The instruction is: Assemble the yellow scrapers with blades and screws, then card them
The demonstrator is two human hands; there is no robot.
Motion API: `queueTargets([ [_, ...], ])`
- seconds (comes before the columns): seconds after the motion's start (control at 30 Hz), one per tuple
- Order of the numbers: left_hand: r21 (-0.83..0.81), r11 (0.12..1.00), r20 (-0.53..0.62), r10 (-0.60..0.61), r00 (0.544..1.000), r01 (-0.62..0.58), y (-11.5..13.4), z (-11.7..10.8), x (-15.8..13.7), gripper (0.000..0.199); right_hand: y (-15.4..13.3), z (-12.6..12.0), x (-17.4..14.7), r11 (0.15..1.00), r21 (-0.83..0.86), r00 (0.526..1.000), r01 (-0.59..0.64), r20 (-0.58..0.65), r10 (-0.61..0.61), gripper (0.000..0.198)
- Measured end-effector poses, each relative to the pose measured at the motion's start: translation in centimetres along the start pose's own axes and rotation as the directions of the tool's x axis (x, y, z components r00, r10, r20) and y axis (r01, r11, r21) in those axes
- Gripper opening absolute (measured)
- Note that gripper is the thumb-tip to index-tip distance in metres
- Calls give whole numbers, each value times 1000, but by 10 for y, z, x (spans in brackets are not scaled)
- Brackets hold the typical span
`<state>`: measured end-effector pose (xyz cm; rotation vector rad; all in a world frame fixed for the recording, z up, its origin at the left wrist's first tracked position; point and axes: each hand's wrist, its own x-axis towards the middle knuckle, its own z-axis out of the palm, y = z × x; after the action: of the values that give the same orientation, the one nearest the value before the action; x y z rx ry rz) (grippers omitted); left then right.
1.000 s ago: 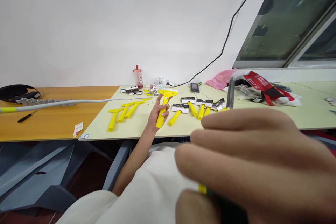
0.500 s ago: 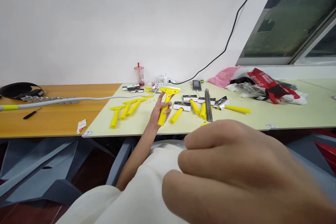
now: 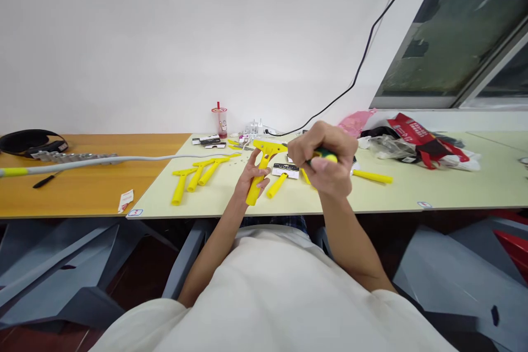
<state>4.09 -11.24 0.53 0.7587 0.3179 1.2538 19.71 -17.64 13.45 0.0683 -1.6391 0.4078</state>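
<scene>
My left hand [image 3: 247, 177] grips a yellow scraper [image 3: 259, 179] by its handle and holds it upright above the table's front part, head up. To its right, my right hand [image 3: 325, 157] is closed round a screwdriver with a green and yellow handle [image 3: 326, 155]; its shaft is hidden. The right fist is beside the right end of the scraper's head, and whether the two touch I cannot tell. A carded yellow scraper [image 3: 277, 184] lies just right of my left hand. Further carded ones are partly hidden behind my right hand, one yellow handle [image 3: 373, 176] sticking out.
Several yellow scrapers [image 3: 179, 187] lie at left on the pale table [image 3: 157, 198]. A lidded cup [image 3: 221, 122] and chargers [image 3: 256, 127] stand at the back. Plastic bags [image 3: 416, 137] are piled at right. A grey cable [image 3: 124, 159] crosses the left side; a black cable [image 3: 355, 80] hangs down the wall.
My right hand has moved from close before the camera, with the screwdriver's shaft showing, forward and down beside the scraper. The left hand keeps the scraper almost in place.
</scene>
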Motion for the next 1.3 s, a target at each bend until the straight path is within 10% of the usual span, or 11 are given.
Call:
queueTargets([
  [0.3,58,998,137,-1,991,-7,-2,4,0,85,44,-25,-21,972,217,944,-95,-290,157,43],
  [1.3,74,997,90,-6,996,-1,-4,2,3,84,68,-8,-16,978,105,923,-177,-326,202,39],
])
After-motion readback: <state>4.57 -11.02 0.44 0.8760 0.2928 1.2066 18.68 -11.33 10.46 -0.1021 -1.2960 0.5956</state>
